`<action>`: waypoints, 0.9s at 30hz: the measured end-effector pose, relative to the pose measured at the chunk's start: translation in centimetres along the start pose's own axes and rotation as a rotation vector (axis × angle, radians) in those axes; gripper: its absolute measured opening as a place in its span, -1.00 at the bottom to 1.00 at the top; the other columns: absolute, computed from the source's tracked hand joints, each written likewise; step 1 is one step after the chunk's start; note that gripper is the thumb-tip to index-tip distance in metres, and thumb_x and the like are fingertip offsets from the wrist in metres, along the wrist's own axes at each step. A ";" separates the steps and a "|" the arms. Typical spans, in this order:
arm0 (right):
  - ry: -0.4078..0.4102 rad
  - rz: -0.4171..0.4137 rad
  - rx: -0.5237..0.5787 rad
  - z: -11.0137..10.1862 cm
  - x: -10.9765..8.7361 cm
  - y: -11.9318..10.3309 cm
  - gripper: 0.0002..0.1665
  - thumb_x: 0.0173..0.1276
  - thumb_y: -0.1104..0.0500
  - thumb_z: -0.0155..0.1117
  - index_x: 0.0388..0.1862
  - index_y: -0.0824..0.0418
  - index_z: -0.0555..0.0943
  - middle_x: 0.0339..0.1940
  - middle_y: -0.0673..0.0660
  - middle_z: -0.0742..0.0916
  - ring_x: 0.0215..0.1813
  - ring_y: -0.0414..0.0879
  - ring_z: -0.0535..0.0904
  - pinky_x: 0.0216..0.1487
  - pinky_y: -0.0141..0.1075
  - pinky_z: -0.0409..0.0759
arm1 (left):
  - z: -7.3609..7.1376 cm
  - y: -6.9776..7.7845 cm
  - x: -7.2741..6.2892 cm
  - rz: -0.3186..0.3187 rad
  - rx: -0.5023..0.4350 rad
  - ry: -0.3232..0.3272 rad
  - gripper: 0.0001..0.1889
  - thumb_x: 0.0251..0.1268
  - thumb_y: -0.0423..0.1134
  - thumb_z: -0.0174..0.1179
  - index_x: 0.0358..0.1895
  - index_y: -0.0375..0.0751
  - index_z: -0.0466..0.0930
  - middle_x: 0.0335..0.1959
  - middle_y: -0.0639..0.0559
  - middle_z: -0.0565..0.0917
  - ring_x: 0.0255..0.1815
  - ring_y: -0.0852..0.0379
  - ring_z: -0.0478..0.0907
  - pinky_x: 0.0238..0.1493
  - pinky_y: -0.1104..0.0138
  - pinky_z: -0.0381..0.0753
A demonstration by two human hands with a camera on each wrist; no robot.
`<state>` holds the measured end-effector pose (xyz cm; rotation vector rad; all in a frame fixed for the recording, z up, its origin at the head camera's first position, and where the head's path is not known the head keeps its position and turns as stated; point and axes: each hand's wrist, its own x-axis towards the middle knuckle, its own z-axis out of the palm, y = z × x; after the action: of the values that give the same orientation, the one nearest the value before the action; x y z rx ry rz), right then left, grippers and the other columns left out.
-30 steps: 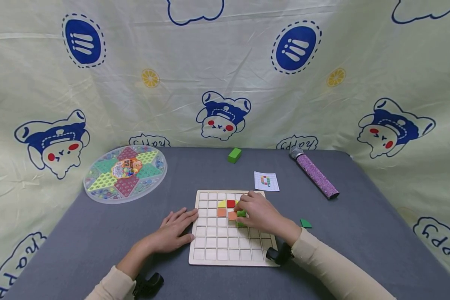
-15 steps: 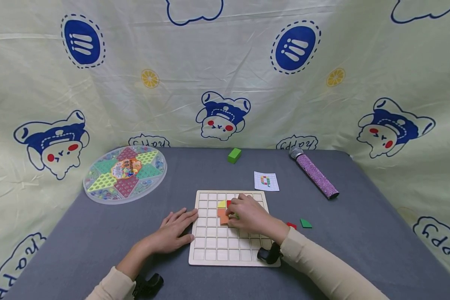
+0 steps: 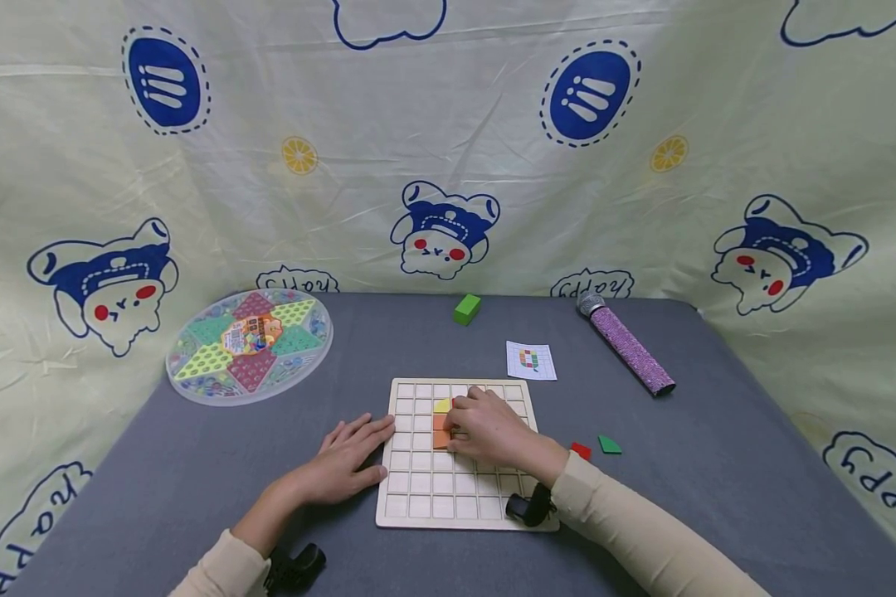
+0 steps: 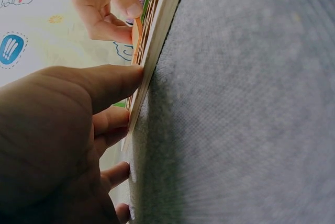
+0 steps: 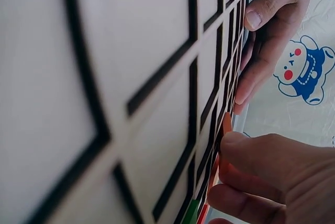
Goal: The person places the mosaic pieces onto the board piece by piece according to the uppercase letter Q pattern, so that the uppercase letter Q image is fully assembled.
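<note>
Free worktop runs between grid board and microphone, narrowed by a card at the far end and a red piece nearer; the right hand blocks the board's middle.

1. Pale, matt wood is being shown by the grid board, lower centre.
2. Rough-looking woven cloth is being revealed by the grey tablecloth, lower right.
3. Glittery texture is being displayed on the microphone, right.
4. Creased, faintly glossy sheeting is being seen in the backdrop, top.

grid board: partly hiding behind right hand
card: showing details too small
sleeves: running off bottom edge
</note>
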<state>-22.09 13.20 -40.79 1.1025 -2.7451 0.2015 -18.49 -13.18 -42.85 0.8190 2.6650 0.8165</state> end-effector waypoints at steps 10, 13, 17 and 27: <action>-0.017 0.006 -0.017 0.1 0.0 0.0 -0.87 0.07 0.04 0.41 -0.37 0.00 0.70 -0.35 -0.09 0.67 -0.30 -0.16 0.39 -0.30 -0.34 0.35 | 0.0 0.1 0.0 -0.010 0.006 -0.003 -0.35 0.39 -0.09 0.04 0.48 -0.12 0.08 0.51 -0.03 0.13 0.55 -0.21 -0.12 0.41 -0.26 -0.26; -0.006 -0.002 -0.016 0.1 0.0 0.1 -0.89 0.07 0.06 0.40 -0.38 -0.01 0.70 -0.36 -0.10 0.67 -0.31 -0.16 0.38 -0.30 -0.35 0.34 | 0.0 0.1 0.0 -0.006 0.005 -0.004 -0.35 0.39 -0.09 0.04 0.48 -0.13 0.08 0.51 -0.04 0.13 0.54 -0.22 -0.12 0.41 -0.27 -0.25; 0.002 0.007 -0.012 0.1 -0.1 0.1 -0.90 0.06 0.07 0.38 -0.39 -0.01 0.70 -0.38 -0.10 0.66 -0.31 -0.16 0.39 -0.29 -0.34 0.36 | 0.0 0.1 0.0 -0.009 0.004 -0.006 -0.35 0.39 -0.09 0.04 0.48 -0.12 0.08 0.51 -0.02 0.12 0.55 -0.21 -0.12 0.41 -0.26 -0.25; 0.035 0.072 0.007 -1.4 -1.5 0.9 -0.79 0.06 0.05 0.42 -0.29 0.05 0.73 -0.34 -0.07 0.67 -0.25 -0.15 0.43 -0.21 -0.28 0.42 | 0.0 0.1 0.0 -0.015 0.002 -0.004 -0.35 0.39 -0.09 0.04 0.48 -0.12 0.08 0.52 -0.02 0.12 0.55 -0.20 -0.13 0.41 -0.26 -0.25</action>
<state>-21.50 15.16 -39.75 0.9927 -2.7573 0.2388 -18.48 -13.12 -42.83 0.7987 2.6658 0.8078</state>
